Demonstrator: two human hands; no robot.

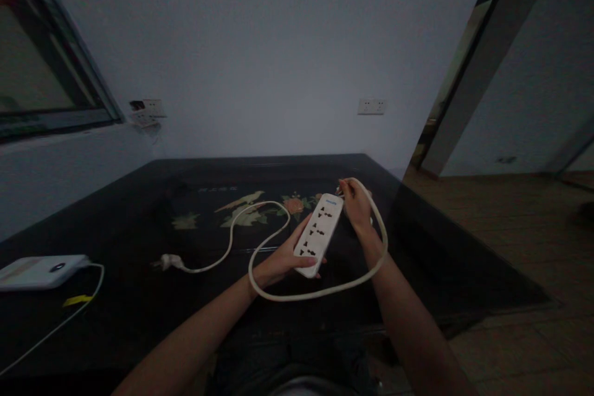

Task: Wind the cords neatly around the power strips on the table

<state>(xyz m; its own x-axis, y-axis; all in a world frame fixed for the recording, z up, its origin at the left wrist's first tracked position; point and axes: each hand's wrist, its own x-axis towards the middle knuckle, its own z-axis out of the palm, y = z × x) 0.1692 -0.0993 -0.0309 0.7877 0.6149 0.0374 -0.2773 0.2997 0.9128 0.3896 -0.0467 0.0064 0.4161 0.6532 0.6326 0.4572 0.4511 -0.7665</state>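
A white power strip (319,236) with three sockets is tilted up over the dark table. My left hand (291,253) is closed around its lower end, thumb on the top face. At the strip's far end my right hand (356,205) pinches the white cord (306,297) close to where it leaves the strip. From there the cord arcs over my right wrist, loops in front of the strip and crosses my left wrist. It then winds left across the table to its plug (167,262), which lies on the tabletop.
The black table (139,216) bears a bird-and-flower print (245,207). At its left lie a white box-like device (41,272) with a thin cable (93,297) and a yellow tag (78,301). Wall sockets (371,106) sit behind; a doorway stands at right.
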